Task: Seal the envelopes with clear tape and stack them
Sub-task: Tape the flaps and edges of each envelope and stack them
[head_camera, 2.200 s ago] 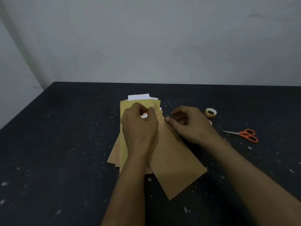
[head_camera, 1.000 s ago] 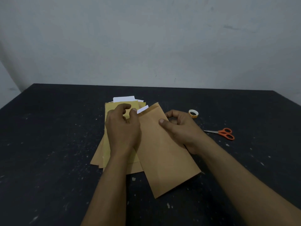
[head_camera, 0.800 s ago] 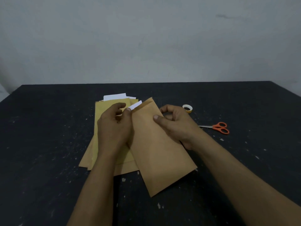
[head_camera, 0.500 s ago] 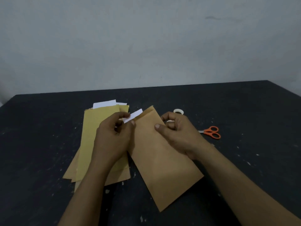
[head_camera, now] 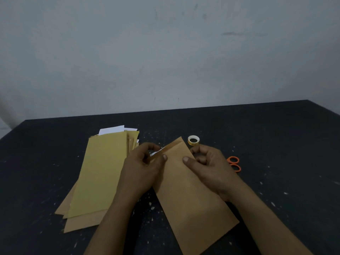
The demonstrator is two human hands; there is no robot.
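A brown envelope [head_camera: 191, 196] lies slanted on the dark table, its far end raised between my hands. My left hand [head_camera: 141, 170] pinches the envelope's top left corner, where the flap is folded over and a bit of white paper [head_camera: 153, 153] shows. My right hand [head_camera: 207, 168] holds the top right edge, thumb on the face and fingers curled behind. A stack of brown envelopes [head_camera: 99, 173] with white sheets sticking out lies to the left. The small roll of clear tape [head_camera: 193, 140] sits just beyond my right hand.
Orange-handled scissors [head_camera: 234, 163] lie right of my right hand, partly hidden by it. The black table [head_camera: 276, 144] is speckled with pale marks. A plain grey wall stands behind the table's far edge.
The single envelope has come off the stack and shifted right. Its flap has folded over the white paper, which showed more before. The view has tilted and moved.
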